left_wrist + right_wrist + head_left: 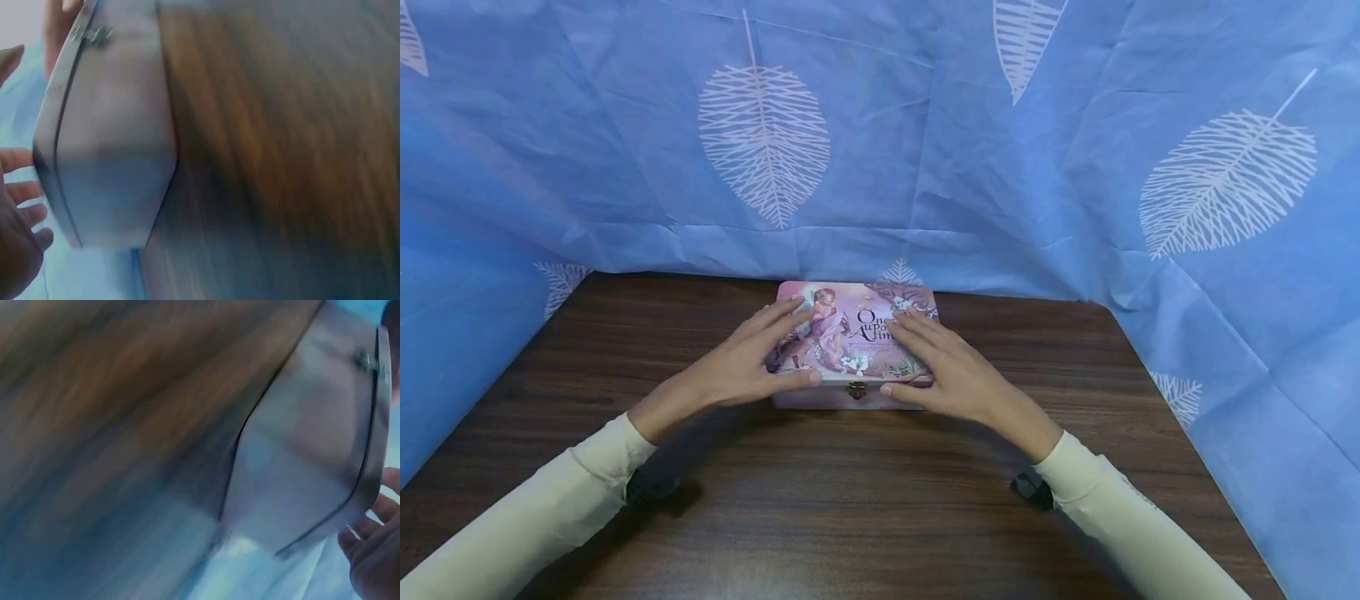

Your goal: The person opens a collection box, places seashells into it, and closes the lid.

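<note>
A pink and purple storage box [842, 333] with a fairy picture and the words "Once upon a time" sits on the table, its lid down. On its front is a small brass-coloured clasp [857, 389]. My left hand [741, 358] spreads over the left end of the lid, thumb towards the front edge. Over the right end, my right hand [962, 371] mirrors it with straight fingers. Both wrist views show the box's pale front and side [112, 119] blurred, with fingers beside the lid. Whether the fingertips press on the lid, I cannot tell.
The dark wood-grain table [820, 500] runs up to a blue cloth [925, 167] with white leaf prints, hung behind and along both sides. The box stands near the table's back edge. A dark wrist device [1032, 490] hangs under the right sleeve.
</note>
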Available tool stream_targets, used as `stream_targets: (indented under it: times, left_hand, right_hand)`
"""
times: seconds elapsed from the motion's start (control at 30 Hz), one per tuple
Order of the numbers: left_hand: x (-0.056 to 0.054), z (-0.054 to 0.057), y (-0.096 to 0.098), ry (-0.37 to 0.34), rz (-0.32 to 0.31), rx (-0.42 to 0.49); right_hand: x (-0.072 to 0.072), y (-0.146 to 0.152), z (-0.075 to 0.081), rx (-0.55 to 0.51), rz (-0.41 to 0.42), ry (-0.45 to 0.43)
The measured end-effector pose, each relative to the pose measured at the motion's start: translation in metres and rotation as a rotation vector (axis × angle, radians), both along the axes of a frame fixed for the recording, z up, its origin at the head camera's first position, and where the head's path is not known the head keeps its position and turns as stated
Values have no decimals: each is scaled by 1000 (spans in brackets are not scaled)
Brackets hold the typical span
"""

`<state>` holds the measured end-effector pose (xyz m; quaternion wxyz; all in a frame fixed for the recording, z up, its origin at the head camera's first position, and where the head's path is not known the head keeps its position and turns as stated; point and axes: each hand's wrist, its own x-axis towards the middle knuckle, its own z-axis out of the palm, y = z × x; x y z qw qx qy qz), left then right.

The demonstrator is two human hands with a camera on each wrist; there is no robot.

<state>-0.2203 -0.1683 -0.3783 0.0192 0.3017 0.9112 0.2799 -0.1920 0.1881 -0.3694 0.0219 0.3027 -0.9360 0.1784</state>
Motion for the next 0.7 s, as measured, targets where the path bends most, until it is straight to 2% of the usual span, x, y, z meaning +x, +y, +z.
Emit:
stream_targets:
  times: [0.1, 0.2, 0.43, 0.7]
  left_hand:
    - [4, -4, 13, 64, -56, -65]
    - [5, -7, 19, 98, -89, -88]
    - [-4, -15, 18, 103, -139, -35]
    - [-4, -13, 16, 63, -143, -25]
  right_hand:
    - [6, -14, -2, 105, 30, 49]
    - [10, -24, -5, 151, 40, 76]
    - [12, -38, -14, 239, 43, 150]
    - [13, -43, -17, 273, 38, 181]
